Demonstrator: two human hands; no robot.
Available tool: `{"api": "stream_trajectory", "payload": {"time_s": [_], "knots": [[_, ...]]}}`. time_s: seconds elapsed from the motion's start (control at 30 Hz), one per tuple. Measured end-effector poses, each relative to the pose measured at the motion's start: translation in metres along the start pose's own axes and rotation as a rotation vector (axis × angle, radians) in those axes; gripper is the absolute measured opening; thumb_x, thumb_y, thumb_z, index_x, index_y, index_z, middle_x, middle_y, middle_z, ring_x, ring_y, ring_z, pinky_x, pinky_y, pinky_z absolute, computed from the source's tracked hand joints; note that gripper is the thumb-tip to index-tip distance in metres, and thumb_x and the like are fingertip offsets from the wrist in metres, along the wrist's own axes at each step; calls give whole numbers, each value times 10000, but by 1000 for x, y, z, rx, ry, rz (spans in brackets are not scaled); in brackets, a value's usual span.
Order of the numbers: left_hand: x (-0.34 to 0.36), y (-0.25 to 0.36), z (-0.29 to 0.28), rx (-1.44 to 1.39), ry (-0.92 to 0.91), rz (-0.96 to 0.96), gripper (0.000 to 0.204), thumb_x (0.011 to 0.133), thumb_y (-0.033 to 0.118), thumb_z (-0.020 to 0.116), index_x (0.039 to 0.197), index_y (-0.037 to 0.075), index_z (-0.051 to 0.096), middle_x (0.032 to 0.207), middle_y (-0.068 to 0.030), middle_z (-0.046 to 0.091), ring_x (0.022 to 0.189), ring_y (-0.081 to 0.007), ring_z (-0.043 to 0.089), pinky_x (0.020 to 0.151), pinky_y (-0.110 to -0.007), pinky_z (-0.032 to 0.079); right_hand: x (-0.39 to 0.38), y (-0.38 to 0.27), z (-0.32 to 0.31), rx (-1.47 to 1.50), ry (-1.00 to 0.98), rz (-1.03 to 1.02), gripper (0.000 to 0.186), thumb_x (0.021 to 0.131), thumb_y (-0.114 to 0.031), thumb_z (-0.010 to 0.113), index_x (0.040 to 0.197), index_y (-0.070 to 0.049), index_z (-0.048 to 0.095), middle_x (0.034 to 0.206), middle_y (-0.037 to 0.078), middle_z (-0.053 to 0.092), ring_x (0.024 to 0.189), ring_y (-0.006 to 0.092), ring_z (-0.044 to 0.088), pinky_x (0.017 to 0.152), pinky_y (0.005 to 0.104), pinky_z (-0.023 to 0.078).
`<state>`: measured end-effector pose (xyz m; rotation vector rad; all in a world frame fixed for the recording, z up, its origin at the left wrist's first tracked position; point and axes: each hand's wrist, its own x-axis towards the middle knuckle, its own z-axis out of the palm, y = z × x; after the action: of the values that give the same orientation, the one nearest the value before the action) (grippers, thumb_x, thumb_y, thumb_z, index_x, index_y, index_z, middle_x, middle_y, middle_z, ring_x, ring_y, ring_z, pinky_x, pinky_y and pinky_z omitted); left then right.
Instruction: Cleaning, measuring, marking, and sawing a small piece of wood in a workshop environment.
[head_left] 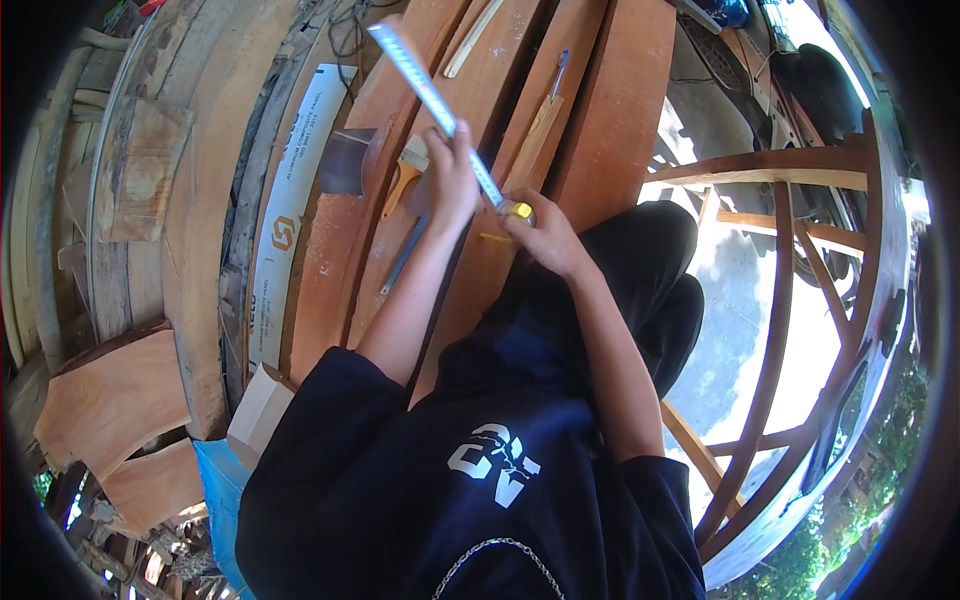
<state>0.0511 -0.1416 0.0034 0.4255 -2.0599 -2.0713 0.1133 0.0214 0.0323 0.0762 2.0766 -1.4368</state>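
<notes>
My right hand (545, 235) is closed around a tape measure with a yellow case (521, 210), above the reddish-brown boards. From it the pale measuring blade (420, 85) stretches up and to the left, its far end smeared by motion. My left hand (450, 185) grips that blade partway along, thumb upward; some fingers are hidden. Just left of this hand lies a paintbrush (402, 185) with an orange-brown handle. A dark sandpaper-like sheet (347, 162) rests further left. Below is a slim blue-grey strip (405, 257). A thin yellow stick (495, 238) lies beneath my right hand.
Long reddish-brown boards (615, 110) lie side by side, with dark gaps between. On one sit a narrow wood piece (537, 135) and a slim blue tool (561, 72). A white printed panel (290, 210) lies left, beside rough planks (205, 200). A wooden frame (780, 330) stands right.
</notes>
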Motion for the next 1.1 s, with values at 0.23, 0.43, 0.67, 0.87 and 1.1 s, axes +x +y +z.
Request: {"api": "stream_trajectory", "payload": {"time_s": [0.23, 0.43, 0.67, 0.87, 1.1], "knots": [[-43, -30, 29, 457, -334, -137, 637, 1015, 578, 560, 1053, -57, 515, 1020, -341, 664, 999, -471, 685, 823, -518, 525, 4, 15, -11, 463, 217, -20, 428, 944, -277, 692, 1191, 51, 570, 1000, 117, 667, 848, 191, 691, 754, 343, 628], [-36, -20, 1, 474, -490, -255, 869, 936, 754, 546, 1146, -88, 574, 1076, -290, 672, 1045, -374, 671, 866, -441, 529, 9, 19, -15, 684, 209, 45, 455, 975, -292, 664, 1240, 63, 560, 1078, 147, 656, 989, 209, 680, 751, 373, 640], [-23, -65, -65, 712, -300, -134, 500, 903, 495, 791, 974, 18, 659, 738, -50, 630, 676, -176, 607, 627, -341, 499, 17, 32, -2, 132, 400, 8, 531, 946, -284, 667, 1301, 80, 514, 1106, 239, 646, 1095, 381, 654, 939, 482, 561], [-29, -94, -114, 820, -70, 113, 406, 843, 305, 851, 1028, 2, 653, 969, -168, 668, 908, -333, 677, 796, -434, 535, 28, 37, 46, -779, 123, -250, 463, 925, -239, 668, 1311, -33, 518, 1285, 231, 523, 1254, 423, 536, 896, 489, 591], [-53, -115, -129, 943, 17, 14, 592, 828, 319, 858, 1224, -5, 559, 1241, -229, 567, 1181, -428, 580, 953, -520, 485, 46, 55, 68, -1094, 107, -227, 468, 920, -213, 672, 1361, -130, 537, 1344, 178, 508, 1340, 342, 520, 890, 435, 615]]}}
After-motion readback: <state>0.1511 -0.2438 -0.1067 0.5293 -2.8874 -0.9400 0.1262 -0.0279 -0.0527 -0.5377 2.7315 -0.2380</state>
